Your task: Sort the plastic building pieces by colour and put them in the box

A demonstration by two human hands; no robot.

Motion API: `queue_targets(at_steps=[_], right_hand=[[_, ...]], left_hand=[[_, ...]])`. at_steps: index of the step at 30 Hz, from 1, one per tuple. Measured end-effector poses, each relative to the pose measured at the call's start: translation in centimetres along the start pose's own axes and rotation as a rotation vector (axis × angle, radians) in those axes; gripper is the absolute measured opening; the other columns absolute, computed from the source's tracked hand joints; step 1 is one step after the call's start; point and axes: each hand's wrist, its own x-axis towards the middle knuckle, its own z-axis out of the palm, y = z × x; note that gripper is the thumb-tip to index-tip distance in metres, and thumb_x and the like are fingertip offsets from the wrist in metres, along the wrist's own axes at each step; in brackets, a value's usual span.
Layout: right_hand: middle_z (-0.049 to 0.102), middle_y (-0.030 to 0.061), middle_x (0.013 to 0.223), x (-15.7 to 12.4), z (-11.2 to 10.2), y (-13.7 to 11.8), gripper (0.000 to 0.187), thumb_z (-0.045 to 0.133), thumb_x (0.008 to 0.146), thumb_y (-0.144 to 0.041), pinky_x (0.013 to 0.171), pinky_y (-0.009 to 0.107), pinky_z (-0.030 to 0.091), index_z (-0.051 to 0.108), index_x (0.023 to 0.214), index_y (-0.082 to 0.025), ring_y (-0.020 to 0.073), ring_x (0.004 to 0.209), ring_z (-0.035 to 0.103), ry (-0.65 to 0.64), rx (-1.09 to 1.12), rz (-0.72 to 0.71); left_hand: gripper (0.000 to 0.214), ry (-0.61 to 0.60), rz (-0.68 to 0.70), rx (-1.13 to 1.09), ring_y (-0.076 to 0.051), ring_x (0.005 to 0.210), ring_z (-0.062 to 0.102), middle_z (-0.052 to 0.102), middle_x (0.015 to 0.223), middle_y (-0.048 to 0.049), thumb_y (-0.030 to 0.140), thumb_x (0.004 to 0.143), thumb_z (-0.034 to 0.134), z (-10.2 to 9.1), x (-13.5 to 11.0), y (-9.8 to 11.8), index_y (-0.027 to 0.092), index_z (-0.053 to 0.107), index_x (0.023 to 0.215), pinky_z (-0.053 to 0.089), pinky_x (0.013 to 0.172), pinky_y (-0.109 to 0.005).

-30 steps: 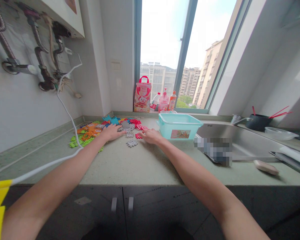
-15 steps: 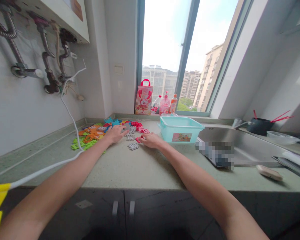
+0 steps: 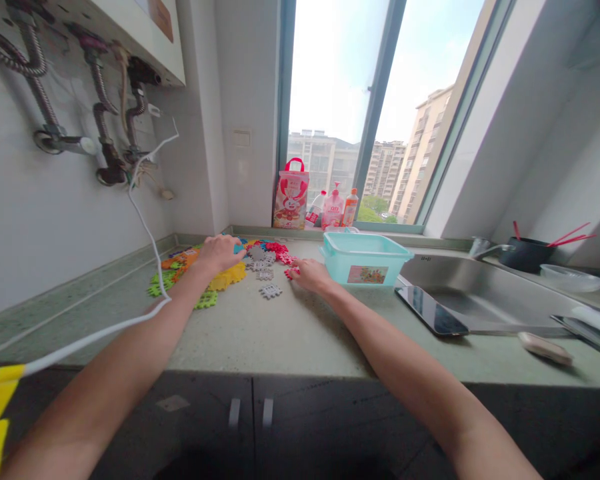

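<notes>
Over the back of the colourful pile, my left hand (image 3: 219,256) has its fingers closed on a blue interlocking plastic piece (image 3: 238,249), mostly covered by the hand. My right hand (image 3: 311,273) pinches a red interlocking piece (image 3: 291,273) at the pile's right side. Between the hands lie grey pieces (image 3: 265,274), with one grey piece (image 3: 271,291) apart at the front. Yellow pieces (image 3: 230,276) are under and right of my left wrist, green pieces (image 3: 207,300) nearer me, orange pieces (image 3: 184,261) to the left.
Right of my right hand stands a light-blue plastic tub (image 3: 367,257). A phone (image 3: 433,311) lies at the edge of the steel sink (image 3: 505,290). A white cable (image 3: 153,307) crosses above the left counter. A bag (image 3: 291,200) and bottles (image 3: 334,208) line the windowsill.
My left hand has moved left and back, from the grey pieces to the blue one, uncovering yellow pieces. My right hand stays at the red piece. The view has shifted slightly.
</notes>
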Motion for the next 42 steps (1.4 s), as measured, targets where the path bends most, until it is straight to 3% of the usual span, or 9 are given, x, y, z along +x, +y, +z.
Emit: queue_targets(at_steps=[4,7,10,15,19,24,31,38,42], right_hand=[[0.073,0.0120,0.133,-0.1,-0.1,-0.3,0.042,0.044,0.106,-0.046,0.099,0.039,0.051,0.072,0.130,-0.026,0.0308,0.123,0.067,0.066,0.011,-0.027],[0.075,0.0108,0.131,-0.1,0.0,-0.4,0.039,0.049,0.104,-0.044,0.099,0.037,0.051,0.075,0.128,-0.027,0.0305,0.122,0.068,0.091,0.023,-0.045],[0.076,0.0108,0.129,0.0,0.1,-0.3,0.039,0.054,0.102,-0.045,0.098,0.037,0.052,0.075,0.128,-0.026,0.0310,0.120,0.069,0.095,0.039,-0.054],[0.076,0.0094,0.129,0.1,0.5,-0.1,0.039,0.056,0.101,-0.044,0.099,0.037,0.052,0.075,0.131,-0.028,0.0305,0.121,0.069,0.087,0.066,-0.054],[0.076,0.0095,0.129,0.0,0.6,-0.1,0.040,0.057,0.099,-0.042,0.098,0.036,0.052,0.075,0.132,-0.026,0.0303,0.120,0.070,0.094,0.071,-0.074],[0.077,0.0082,0.128,0.1,0.7,-0.1,0.039,0.056,0.098,-0.038,0.098,0.034,0.052,0.075,0.130,-0.027,0.0282,0.120,0.070,0.063,0.056,-0.081],[0.077,0.0087,0.127,0.1,0.7,-0.1,0.040,0.056,0.097,-0.039,0.097,0.034,0.052,0.075,0.130,-0.027,0.0282,0.118,0.071,0.063,0.039,-0.087],[0.078,0.0104,0.125,0.3,0.8,0.2,0.038,0.056,0.098,-0.039,0.094,0.034,0.052,0.077,0.127,-0.025,0.0286,0.116,0.071,0.055,0.052,-0.091],[0.078,0.0099,0.123,0.3,0.8,0.1,0.036,0.058,0.097,-0.039,0.094,0.034,0.052,0.078,0.124,-0.027,0.0290,0.116,0.071,0.042,0.052,-0.112]], left_hand=[[0.042,0.055,-0.152,0.047,-0.037,0.102,0.074,0.079,0.107,-0.0153,0.044,0.097,0.049,-1.7,-0.1,-2.2,0.024,0.078,0.119,0.054,0.089,-0.048],[0.039,0.041,-0.171,0.037,-0.036,0.101,0.074,0.079,0.108,-0.0148,0.037,0.096,0.050,-1.6,-0.5,-2.0,0.024,0.077,0.121,0.056,0.086,-0.045],[0.037,0.003,-0.076,-0.013,-0.032,0.100,0.074,0.080,0.106,-0.0109,0.043,0.095,0.054,-0.7,-1.0,0.3,0.026,0.076,0.119,0.056,0.085,-0.041],[0.027,-0.101,0.258,-0.171,-0.028,0.092,0.074,0.080,0.096,-0.0065,0.047,0.095,0.059,0.5,-2.5,5.5,0.026,0.076,0.095,0.055,0.080,-0.037],[0.025,-0.185,0.331,-0.266,-0.027,0.085,0.074,0.078,0.088,-0.0062,0.046,0.096,0.059,1.2,-3.0,7.2,0.025,0.071,0.089,0.051,0.075,-0.035],[0.023,-0.194,0.198,-0.320,-0.025,0.089,0.075,0.078,0.093,-0.0062,0.040,0.101,0.049,2.1,-2.0,5.6,0.025,0.065,0.108,0.051,0.076,-0.033],[0.025,-0.204,-0.064,-0.175,-0.030,0.094,0.074,0.077,0.101,-0.0129,0.032,0.099,0.046,2.3,-1.2,3.2,0.022,0.065,0.112,0.053,0.078,-0.037],[0.037,-0.031,-0.217,0.056,-0.037,0.117,0.066,0.073,0.122,-0.0184,0.028,0.097,0.046,1.1,-0.9,0.0,0.022,0.072,0.123,0.052,0.094,-0.047],[0.044,-0.208,-0.334,0.126,-0.044,0.123,0.063,0.070,0.130,-0.0225,0.029,0.096,0.047,2.2,-1.2,-2.6,0.022,0.075,0.130,0.050,0.098,-0.056]])
